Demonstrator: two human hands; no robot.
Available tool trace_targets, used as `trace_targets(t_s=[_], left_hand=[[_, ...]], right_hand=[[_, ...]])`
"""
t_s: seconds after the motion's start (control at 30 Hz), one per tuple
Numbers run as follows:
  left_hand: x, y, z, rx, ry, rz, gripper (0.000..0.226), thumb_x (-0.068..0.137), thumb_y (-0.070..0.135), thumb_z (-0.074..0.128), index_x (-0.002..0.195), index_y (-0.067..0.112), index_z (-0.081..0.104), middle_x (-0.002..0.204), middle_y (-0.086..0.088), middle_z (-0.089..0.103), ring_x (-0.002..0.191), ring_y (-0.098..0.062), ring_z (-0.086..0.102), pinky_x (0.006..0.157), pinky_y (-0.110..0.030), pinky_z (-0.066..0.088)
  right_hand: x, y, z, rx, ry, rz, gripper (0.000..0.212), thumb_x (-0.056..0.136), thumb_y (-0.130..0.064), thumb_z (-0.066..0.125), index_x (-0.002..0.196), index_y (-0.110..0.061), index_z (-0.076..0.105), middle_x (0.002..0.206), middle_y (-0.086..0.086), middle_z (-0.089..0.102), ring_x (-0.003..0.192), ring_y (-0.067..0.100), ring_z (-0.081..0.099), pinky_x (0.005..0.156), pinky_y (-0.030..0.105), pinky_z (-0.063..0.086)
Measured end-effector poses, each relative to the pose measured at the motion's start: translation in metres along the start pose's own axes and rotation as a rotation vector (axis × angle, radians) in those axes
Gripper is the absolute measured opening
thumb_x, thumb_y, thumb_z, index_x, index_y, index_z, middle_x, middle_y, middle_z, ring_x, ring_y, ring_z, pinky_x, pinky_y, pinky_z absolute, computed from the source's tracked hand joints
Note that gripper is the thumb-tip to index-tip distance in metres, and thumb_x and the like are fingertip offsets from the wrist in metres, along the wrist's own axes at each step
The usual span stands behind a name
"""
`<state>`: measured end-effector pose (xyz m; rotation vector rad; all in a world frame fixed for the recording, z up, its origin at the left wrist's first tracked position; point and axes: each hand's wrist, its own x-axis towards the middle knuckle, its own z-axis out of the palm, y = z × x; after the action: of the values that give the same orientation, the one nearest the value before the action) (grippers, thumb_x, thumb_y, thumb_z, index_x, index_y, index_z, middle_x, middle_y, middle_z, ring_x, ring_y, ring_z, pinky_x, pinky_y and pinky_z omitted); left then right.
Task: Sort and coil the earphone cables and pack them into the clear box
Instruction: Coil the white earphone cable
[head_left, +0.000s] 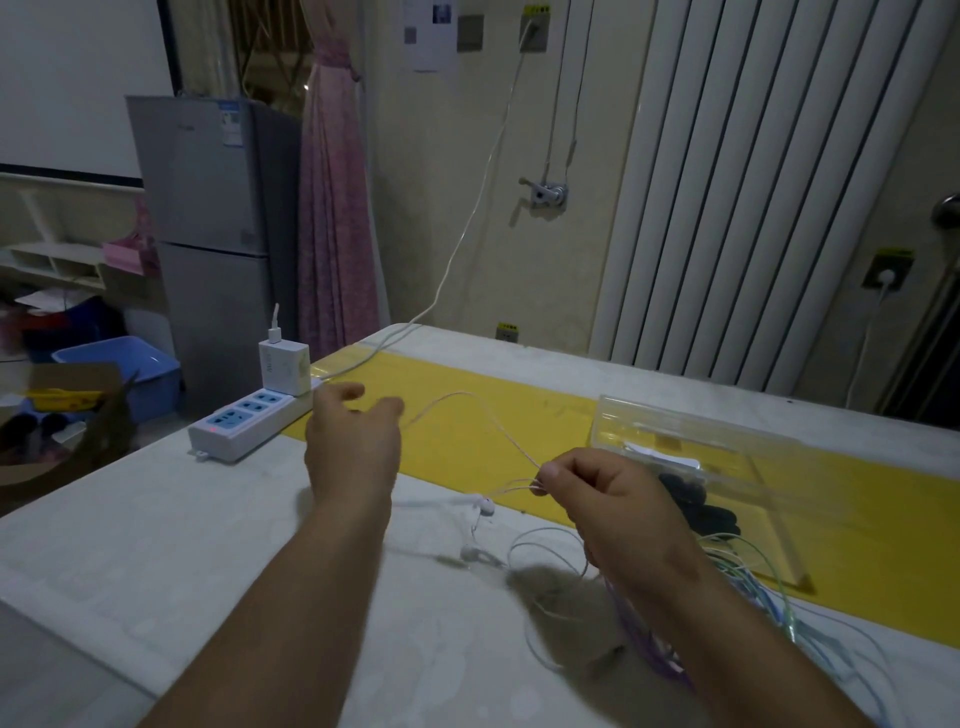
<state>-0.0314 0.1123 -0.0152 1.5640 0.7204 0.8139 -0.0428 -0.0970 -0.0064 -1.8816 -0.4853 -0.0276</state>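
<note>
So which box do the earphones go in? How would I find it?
Look at the yellow strip running across the white table. Near its right end, past the right hand, lies a long clear plastic box. It is the only see-through thing there, unlike the solid white power strip on the left.

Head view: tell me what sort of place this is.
Probably a lived-in room at home, perhaps a bedsit or dorm. A grey fridge stands by a tied pink curtain, a tall white radiator lines the wall, and a power strip sits on the table.
</note>
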Motion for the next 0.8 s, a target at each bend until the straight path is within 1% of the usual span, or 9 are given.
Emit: trace_targets(t_s=[0.07, 0.13, 0.23, 0.3, 0.4, 0.5, 0.57, 0.67, 0.8], left_hand=[[-0.004, -0.002, 0.002, 0.177, -0.050, 0.269, 0.031, 0.077, 0.022, 0.065, 0.106, 0.031, 0.058, 0.109, 0.004, 0.055, 0.102, -0.021, 0.053, 0.087, -0.040, 0.046], [-0.015, 0.002, 0.003, 0.112, -0.242, 0.509, 0.029, 0.073, 0.021, 0.059, 0.098, 0.035, 0.064, 0.104, 0.013, 0.059, 0.103, -0.014, 0.055, 0.087, -0.034, 0.046], [-0.030, 0.005, 0.008, -0.007, -0.601, 0.629, 0.027, 0.079, 0.022, 0.047, 0.092, 0.031, 0.070, 0.096, 0.015, 0.067, 0.099, -0.005, 0.059, 0.084, -0.026, 0.046], [-0.033, 0.005, 0.010, -0.051, -0.680, 0.704, 0.029, 0.085, 0.025, 0.042, 0.088, 0.024, 0.071, 0.091, 0.010, 0.070, 0.092, -0.006, 0.063, 0.079, -0.022, 0.046], [-0.029, 0.004, 0.009, -0.308, -0.606, 0.648, 0.036, 0.087, 0.023, 0.038, 0.092, 0.006, 0.069, 0.087, -0.005, 0.071, 0.086, -0.016, 0.065, 0.074, -0.019, 0.045], [-0.025, 0.005, 0.005, -0.385, -0.487, 0.572, 0.037, 0.088, 0.025, 0.034, 0.092, 0.009, 0.068, 0.086, -0.007, 0.073, 0.085, -0.018, 0.065, 0.073, -0.022, 0.045], [-0.025, 0.006, 0.004, -0.316, -0.498, 0.585, 0.033, 0.085, 0.033, 0.045, 0.090, 0.012, 0.070, 0.086, -0.003, 0.073, 0.085, -0.013, 0.066, 0.073, -0.018, 0.046], [-0.027, 0.001, 0.008, -0.011, -0.602, 0.675, 0.029, 0.077, 0.045, 0.060, 0.090, 0.024, 0.075, 0.088, 0.011, 0.073, 0.091, -0.004, 0.065, 0.077, -0.013, 0.044], [-0.030, -0.003, 0.014, 0.214, -0.794, 0.671, 0.024, 0.077, 0.042, 0.064, 0.094, 0.031, 0.076, 0.090, 0.018, 0.072, 0.091, 0.005, 0.062, 0.077, -0.014, 0.046]], right_hand=[[0.000, 0.000, 0.000, -0.039, 0.053, -0.034, 0.024, 0.094, -0.023, 0.058, 0.075, -0.017, 0.070, 0.065, -0.021, 0.066, 0.063, -0.007, 0.055, 0.062, 0.025, 0.038], [0.001, 0.001, 0.001, -0.082, 0.067, -0.046, 0.023, 0.094, -0.025, 0.058, 0.075, -0.019, 0.069, 0.075, -0.022, 0.068, 0.073, -0.007, 0.057, 0.068, 0.026, 0.043], [0.003, 0.004, 0.000, -0.133, 0.096, -0.049, 0.022, 0.095, -0.026, 0.057, 0.077, -0.019, 0.069, 0.078, -0.021, 0.069, 0.076, -0.005, 0.058, 0.071, 0.026, 0.045], [0.004, 0.004, -0.001, -0.147, 0.108, -0.047, 0.022, 0.095, -0.027, 0.056, 0.080, -0.018, 0.070, 0.075, -0.016, 0.069, 0.076, -0.007, 0.057, 0.070, 0.024, 0.045], [0.004, 0.006, 0.000, -0.189, 0.104, -0.037, 0.023, 0.095, -0.028, 0.055, 0.080, -0.019, 0.070, 0.077, -0.017, 0.068, 0.079, -0.006, 0.057, 0.067, 0.021, 0.044], [0.005, 0.008, 0.000, -0.226, 0.108, -0.030, 0.024, 0.096, -0.028, 0.054, 0.079, -0.019, 0.070, 0.078, -0.016, 0.067, 0.078, -0.005, 0.058, 0.066, 0.019, 0.044], [0.005, 0.009, 0.001, -0.258, 0.109, -0.030, 0.025, 0.096, -0.029, 0.054, 0.079, -0.019, 0.069, 0.080, -0.012, 0.069, 0.077, 0.000, 0.060, 0.068, 0.022, 0.045], [0.005, 0.009, 0.002, -0.295, 0.112, -0.044, 0.025, 0.095, -0.030, 0.053, 0.080, -0.019, 0.069, 0.082, -0.006, 0.070, 0.078, 0.006, 0.061, 0.072, 0.029, 0.048], [0.005, 0.010, 0.002, -0.298, 0.117, -0.054, 0.024, 0.095, -0.032, 0.052, 0.081, -0.021, 0.069, 0.081, -0.003, 0.069, 0.080, 0.010, 0.062, 0.074, 0.035, 0.050]])
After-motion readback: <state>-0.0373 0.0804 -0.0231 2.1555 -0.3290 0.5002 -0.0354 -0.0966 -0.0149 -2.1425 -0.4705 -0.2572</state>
